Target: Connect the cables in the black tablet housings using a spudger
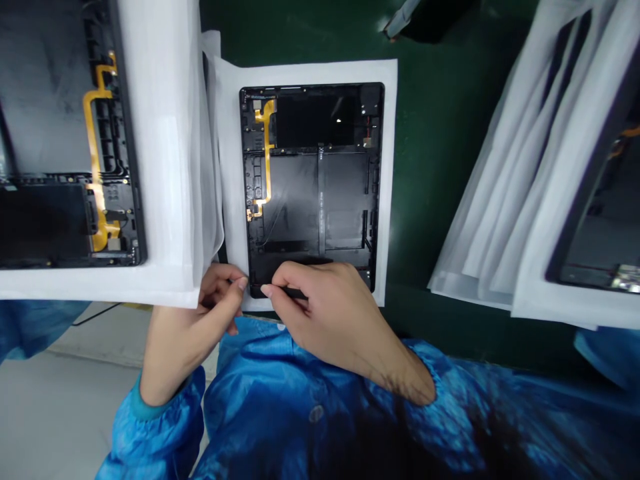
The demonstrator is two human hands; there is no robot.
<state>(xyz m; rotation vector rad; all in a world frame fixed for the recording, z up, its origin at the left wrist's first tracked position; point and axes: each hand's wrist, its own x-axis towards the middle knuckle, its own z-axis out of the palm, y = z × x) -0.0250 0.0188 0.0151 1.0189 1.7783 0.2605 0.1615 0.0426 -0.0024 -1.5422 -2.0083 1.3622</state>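
At the near edge of the green tabletop (425, 133), above a blue gown (260, 387), two bare hands work by a black tablet housing (295, 187). The right hand (330, 313) pinches a slim black tool (295, 292) between thumb and forefinger, hiding part of the housing's lower edge. The left hand (200, 320) is at the lower left corner, thumb and forefinger close together; I cannot tell whether they close on anything. The housing lies flat on a white foam sheet (390, 167), an orange flex cable (269, 160) along its left side. A pile of white sheets (165, 133) crowds in on the left, bearing another open housing (45, 87). Further right, fanned white sheets (495, 200) sit beneath a third, partly cropped housing (600, 200). A grey rod (401, 19) shows at the far edge.
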